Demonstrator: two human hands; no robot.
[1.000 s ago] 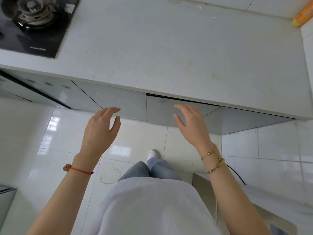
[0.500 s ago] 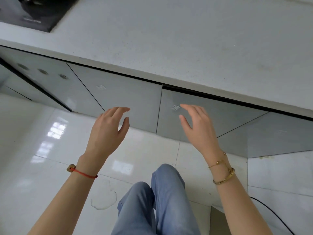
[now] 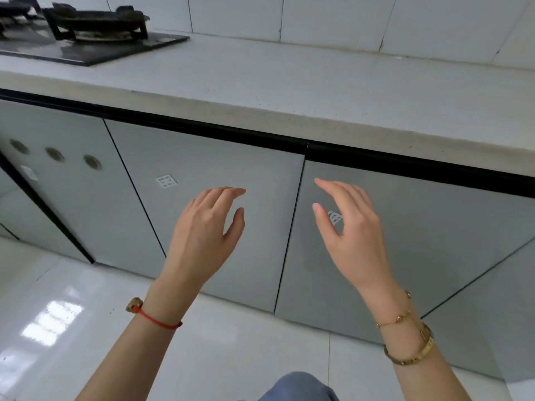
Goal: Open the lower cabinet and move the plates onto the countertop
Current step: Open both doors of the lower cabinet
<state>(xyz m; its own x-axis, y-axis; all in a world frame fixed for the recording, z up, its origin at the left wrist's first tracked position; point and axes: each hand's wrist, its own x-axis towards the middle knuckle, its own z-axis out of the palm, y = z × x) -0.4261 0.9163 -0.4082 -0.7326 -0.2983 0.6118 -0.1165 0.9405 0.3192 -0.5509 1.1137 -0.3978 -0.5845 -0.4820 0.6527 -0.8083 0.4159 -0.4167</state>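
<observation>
Both hands are up in front of two shut grey doors under the tabletop point(image 3: 289, 82). The left hand point(image 3: 202, 235) is before the left door point(image 3: 208, 215), and the right hand point(image 3: 353, 235) is before the right door point(image 3: 419, 256). The fingers of both hands are spread wide and hold nothing. They look close to the doors, but I cannot tell if they touch.

The doors have no knobs. To open them well, I think the fingers should hook the top edge under the black strip point(image 3: 202, 128) and pull slowly.

The plates are not in sight. They are probably behind the shut doors. The small sticker point(image 3: 165, 180) has words too tiny to read. The stove point(image 3: 86, 33) is cut off at the left.
</observation>
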